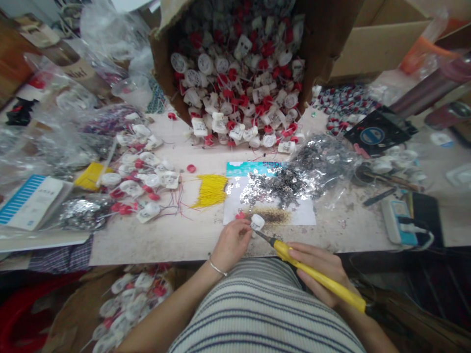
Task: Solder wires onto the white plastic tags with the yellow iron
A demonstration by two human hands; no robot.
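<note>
Near the table's front edge, my left hand pinches a small white part with a red piece beside the fingertips. My right hand is wrapped round a yellow-handled tool, whose dark thin tip touches or nearly touches the white part. Behind them lies a white sheet with a brown scorched patch. A pile of small shiny metal pieces covers its upper part. To its left is a bundle of yellow wires.
An open cardboard box full of white and red parts stands at the back. More such parts lie left, above a lower box. A plastic bag, a power socket and a black box are right.
</note>
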